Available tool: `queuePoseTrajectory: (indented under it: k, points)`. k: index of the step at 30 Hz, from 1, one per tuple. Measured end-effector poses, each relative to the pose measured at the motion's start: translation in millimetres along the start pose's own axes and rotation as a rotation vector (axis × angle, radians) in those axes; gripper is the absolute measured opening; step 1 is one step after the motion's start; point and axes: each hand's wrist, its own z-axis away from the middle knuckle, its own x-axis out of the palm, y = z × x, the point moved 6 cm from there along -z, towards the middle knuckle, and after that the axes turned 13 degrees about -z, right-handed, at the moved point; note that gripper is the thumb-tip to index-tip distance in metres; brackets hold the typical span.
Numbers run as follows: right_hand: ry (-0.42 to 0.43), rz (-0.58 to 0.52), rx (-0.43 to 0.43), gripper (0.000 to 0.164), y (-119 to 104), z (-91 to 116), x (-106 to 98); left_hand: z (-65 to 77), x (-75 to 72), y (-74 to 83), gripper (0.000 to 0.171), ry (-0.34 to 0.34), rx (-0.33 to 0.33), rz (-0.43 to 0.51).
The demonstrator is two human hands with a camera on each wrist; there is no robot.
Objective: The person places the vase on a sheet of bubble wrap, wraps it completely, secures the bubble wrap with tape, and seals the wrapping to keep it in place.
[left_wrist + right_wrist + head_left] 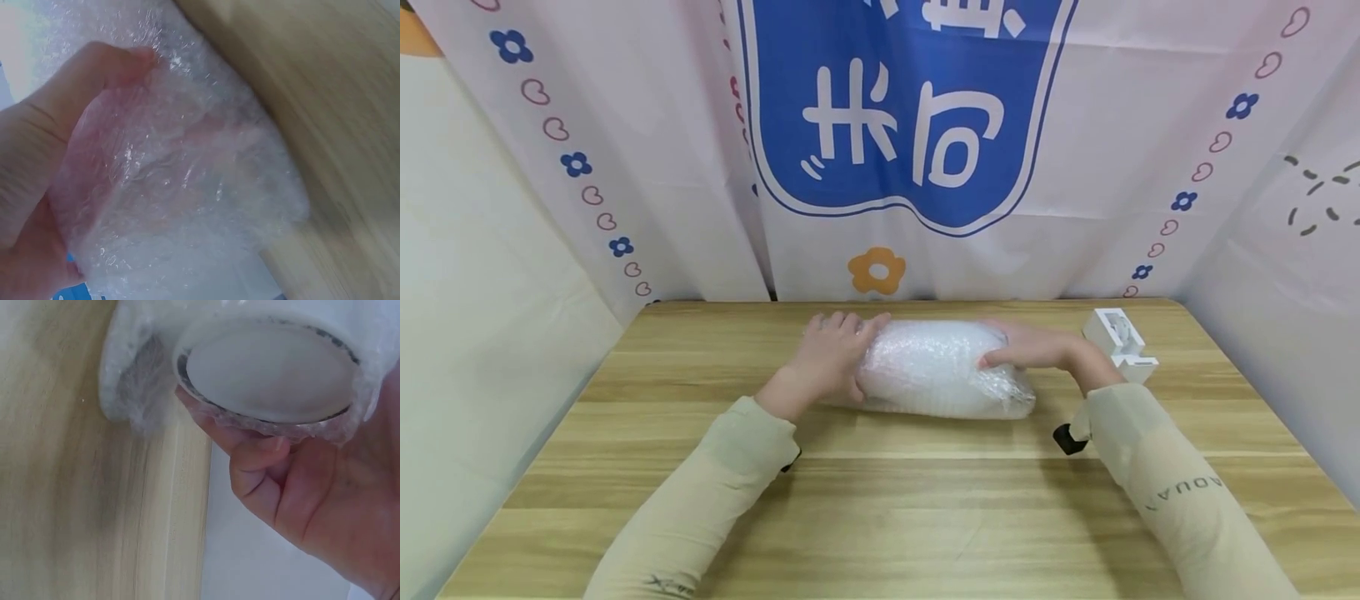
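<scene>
A cylinder-shaped bundle of clear bubble wrap (936, 367) lies crosswise on the wooden table. My left hand (831, 358) grips its left end, thumb on the near side and fingers over the top. In the left wrist view that thumb presses into the crinkled bubble wrap (200, 162), which bulges past the hand. At the right end, my right hand (1037, 343) holds the bundle with the thumb in front. The right wrist view shows a round white end (272, 372) with a dark, broken ring inside the wrap; curled fingers (262, 453) sit beneath its rim.
An opened small white box (1116, 333) stands at the back right of the table (880, 517), just beyond my right forearm. Behind the table's far edge hangs a white curtain (1112, 167) with a blue printed panel.
</scene>
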Motion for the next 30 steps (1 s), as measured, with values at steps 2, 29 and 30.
queuePoseTrajectory:
  k: [2,29,30]
  points:
    - [-0.019,-0.019,0.029,0.088,1.7,1.4,1.4,-0.1,-0.3,0.8,0.122,-0.016,0.009,0.006]
    - [-0.053,-0.180,0.145,0.084,10.4,11.2,12.1,4.7,-2.3,1.5,0.108,-0.048,0.050,0.188]
    - [-0.054,-0.186,0.151,0.084,11.1,11.1,12.1,4.8,-2.3,1.5,0.106,-0.039,0.054,0.189]
